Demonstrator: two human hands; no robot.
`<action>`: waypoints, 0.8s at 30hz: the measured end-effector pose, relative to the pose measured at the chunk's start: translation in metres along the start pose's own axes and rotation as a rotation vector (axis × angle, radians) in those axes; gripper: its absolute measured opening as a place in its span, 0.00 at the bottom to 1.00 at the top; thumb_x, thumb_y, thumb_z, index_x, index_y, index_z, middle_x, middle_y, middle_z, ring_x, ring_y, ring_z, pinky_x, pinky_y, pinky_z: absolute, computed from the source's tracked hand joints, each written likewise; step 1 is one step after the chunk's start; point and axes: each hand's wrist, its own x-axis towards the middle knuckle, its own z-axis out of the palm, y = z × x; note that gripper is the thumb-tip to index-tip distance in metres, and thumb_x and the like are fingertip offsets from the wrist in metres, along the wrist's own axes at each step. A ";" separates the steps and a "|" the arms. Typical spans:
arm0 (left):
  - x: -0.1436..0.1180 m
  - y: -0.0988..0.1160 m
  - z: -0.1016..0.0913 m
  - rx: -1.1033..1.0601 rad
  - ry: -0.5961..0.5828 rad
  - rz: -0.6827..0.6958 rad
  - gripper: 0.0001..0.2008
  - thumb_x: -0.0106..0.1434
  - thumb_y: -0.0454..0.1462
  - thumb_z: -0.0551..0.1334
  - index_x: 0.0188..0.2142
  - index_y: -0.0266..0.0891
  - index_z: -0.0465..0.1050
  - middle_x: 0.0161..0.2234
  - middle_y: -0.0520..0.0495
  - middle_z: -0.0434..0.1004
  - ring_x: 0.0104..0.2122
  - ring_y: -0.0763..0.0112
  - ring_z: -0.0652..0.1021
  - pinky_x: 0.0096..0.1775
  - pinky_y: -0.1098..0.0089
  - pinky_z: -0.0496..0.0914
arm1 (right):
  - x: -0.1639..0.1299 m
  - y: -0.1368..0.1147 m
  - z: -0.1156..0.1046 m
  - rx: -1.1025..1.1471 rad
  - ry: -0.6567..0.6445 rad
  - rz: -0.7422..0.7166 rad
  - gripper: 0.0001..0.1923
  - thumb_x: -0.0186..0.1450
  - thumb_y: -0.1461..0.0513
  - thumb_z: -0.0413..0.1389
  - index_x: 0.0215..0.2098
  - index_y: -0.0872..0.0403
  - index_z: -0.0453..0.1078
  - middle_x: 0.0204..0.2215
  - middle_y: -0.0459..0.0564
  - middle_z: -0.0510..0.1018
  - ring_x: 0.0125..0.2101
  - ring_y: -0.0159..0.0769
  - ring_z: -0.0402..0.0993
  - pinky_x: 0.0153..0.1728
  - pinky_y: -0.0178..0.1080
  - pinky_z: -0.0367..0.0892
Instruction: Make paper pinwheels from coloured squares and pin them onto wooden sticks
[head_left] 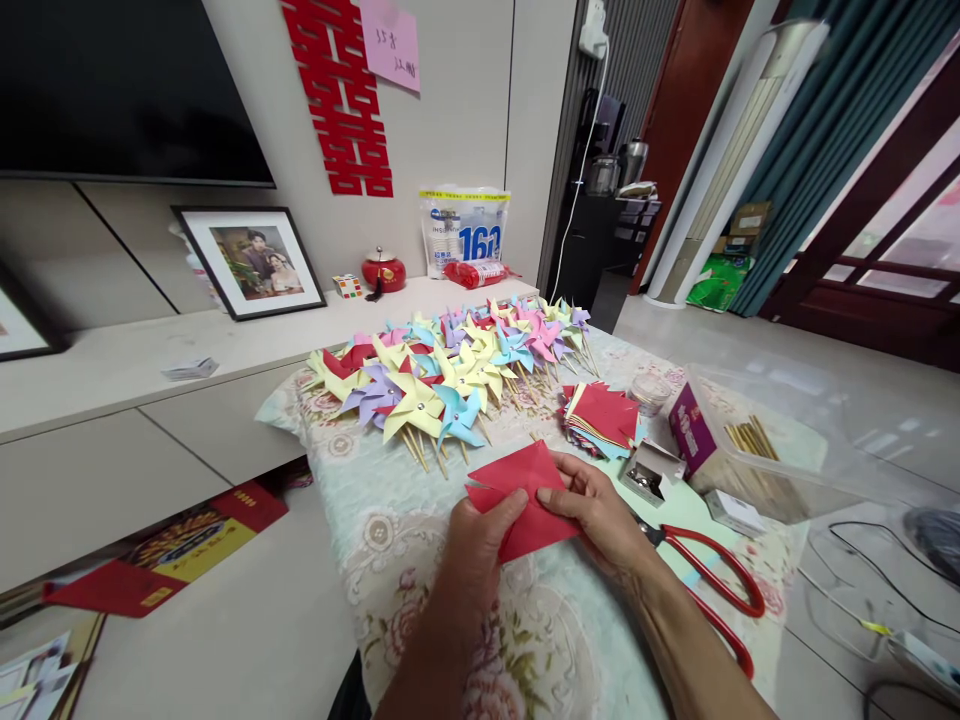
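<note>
1. A large heap of finished paper pinwheels [457, 375] on wooden sticks lay spread across the far half of the floral tablecloth [390, 540], so by my judgement much of the work was already done.
2. A stack of cut paper squares [604, 418], red on top, sat just right of the heap, which suggested more pieces were left to fold.
3. The piece in hand was a red paper square [525, 495], held above the near middle of the cloth. Its slits were cut and its flaps partly raised; no stick or pin was in it yet.
4. The left hand [484, 535] pinched the sheet's near-left edge, thumb on top.
5. The right hand [600, 520] gripped its right side, fingers closed on the paper.
6. The sheet lay nearly flat, its long diagonal running left to right, with one corner pointing far toward the heap.
7. Red-handled scissors [712, 580] lay on the cloth just right of the right wrist, and a clear box of sticks [757, 450] stood farther right.
</note>
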 end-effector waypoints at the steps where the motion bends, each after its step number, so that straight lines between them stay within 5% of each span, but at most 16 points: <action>1: 0.000 -0.001 0.000 0.012 0.023 0.002 0.20 0.45 0.39 0.75 0.39 0.34 0.81 0.31 0.42 0.86 0.35 0.51 0.84 0.42 0.57 0.76 | 0.000 0.001 0.000 -0.001 0.000 0.002 0.25 0.51 0.62 0.70 0.48 0.52 0.76 0.39 0.52 0.86 0.35 0.45 0.82 0.37 0.42 0.74; 17: -0.002 -0.003 -0.001 0.044 0.037 0.040 0.16 0.49 0.38 0.74 0.37 0.34 0.80 0.30 0.43 0.85 0.32 0.53 0.83 0.41 0.57 0.76 | -0.001 0.000 -0.003 -0.078 0.043 -0.023 0.24 0.52 0.60 0.71 0.47 0.51 0.77 0.39 0.52 0.85 0.35 0.43 0.81 0.39 0.41 0.71; 24: -0.002 -0.003 -0.001 0.005 0.028 0.047 0.17 0.49 0.39 0.74 0.38 0.34 0.80 0.33 0.41 0.86 0.35 0.52 0.83 0.45 0.55 0.75 | -0.006 -0.005 -0.001 -0.108 -0.090 -0.016 0.23 0.57 0.62 0.68 0.52 0.50 0.75 0.45 0.52 0.83 0.41 0.45 0.80 0.46 0.45 0.70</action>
